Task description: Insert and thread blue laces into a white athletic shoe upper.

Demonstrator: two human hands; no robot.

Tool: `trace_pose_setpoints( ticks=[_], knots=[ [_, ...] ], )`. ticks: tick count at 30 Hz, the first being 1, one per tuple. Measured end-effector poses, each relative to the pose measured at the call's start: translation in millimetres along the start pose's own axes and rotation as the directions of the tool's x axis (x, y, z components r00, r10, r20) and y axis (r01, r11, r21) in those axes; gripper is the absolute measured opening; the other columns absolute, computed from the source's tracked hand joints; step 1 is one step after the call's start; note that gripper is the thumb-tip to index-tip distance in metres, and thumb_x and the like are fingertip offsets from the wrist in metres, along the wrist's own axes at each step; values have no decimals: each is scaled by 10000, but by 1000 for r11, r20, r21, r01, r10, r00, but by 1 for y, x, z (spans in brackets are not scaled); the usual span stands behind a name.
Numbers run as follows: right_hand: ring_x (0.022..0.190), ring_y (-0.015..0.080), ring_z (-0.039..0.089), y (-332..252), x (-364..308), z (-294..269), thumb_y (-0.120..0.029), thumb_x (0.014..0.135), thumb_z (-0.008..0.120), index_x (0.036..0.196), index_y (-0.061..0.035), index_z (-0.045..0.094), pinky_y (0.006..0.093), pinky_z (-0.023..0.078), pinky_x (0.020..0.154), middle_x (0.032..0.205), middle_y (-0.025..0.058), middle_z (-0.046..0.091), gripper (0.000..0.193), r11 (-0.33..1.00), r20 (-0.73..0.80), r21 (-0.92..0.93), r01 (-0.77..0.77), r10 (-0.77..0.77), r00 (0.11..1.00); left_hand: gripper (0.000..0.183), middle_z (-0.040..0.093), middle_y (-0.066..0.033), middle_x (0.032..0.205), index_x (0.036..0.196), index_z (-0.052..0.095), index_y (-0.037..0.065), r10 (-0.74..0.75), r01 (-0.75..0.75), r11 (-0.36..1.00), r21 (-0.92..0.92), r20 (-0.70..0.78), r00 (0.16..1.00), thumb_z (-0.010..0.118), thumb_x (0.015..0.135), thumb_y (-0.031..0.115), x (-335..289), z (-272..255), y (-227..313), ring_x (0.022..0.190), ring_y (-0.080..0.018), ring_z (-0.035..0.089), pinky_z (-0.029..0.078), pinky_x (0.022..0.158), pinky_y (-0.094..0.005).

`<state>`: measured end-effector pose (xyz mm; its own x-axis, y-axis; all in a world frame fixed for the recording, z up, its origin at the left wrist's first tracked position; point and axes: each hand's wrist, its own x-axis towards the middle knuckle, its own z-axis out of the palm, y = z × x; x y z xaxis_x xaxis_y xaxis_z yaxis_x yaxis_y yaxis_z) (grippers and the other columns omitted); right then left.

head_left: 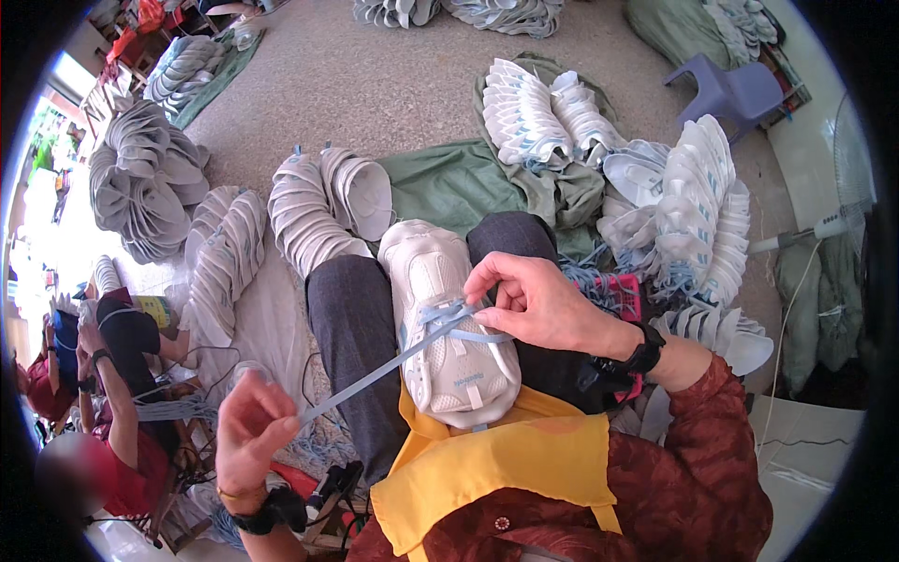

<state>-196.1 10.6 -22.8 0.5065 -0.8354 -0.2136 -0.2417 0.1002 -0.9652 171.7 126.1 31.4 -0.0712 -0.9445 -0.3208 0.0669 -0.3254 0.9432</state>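
Observation:
A white shoe upper [429,272] lies across my lap, its heel end toward my yellow apron [506,473]. Pale blue lace [375,368] runs through its eyelets and stretches taut down to the left. My left hand [255,426] pinches that lace away from the shoe, beside my left knee. At the eyelets, my right hand [534,304] has thumb and forefinger closed on the lace where it crosses. The remaining fingers of that hand are curled.
Stacks of white shoe uppers [309,211] stand beyond my knees, with more stacks [698,206] at the right. A pink basket [623,298] of blue laces sits by my right thigh. A purple stool [729,94] is far right. Another person [117,421] sits at left.

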Motion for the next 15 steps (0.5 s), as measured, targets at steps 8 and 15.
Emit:
trace_pose_setpoints(
  ticks=[8,15],
  knots=[
    [583,166,618,-15,-20,-8,-128,880,773,992,-30,696,313,501,563,784,87,711,168,929,41,-354,105,-97,994,235,557,-20,853,902,526,43,-49,51,994,101,-18,999,726,852,-68,-19,-3,-14,770,-100,506,399,707,-255],
    [641,273,666,-24,-34,-15,-130,847,766,983,-38,690,394,529,605,848,110,719,180,866,109,-478,150,-111,988,248,521,18,817,889,564,46,85,-70,911,406,-20,996,786,806,-25,-7,1,-11,720,-76,490,386,638,-249]
  ],
)
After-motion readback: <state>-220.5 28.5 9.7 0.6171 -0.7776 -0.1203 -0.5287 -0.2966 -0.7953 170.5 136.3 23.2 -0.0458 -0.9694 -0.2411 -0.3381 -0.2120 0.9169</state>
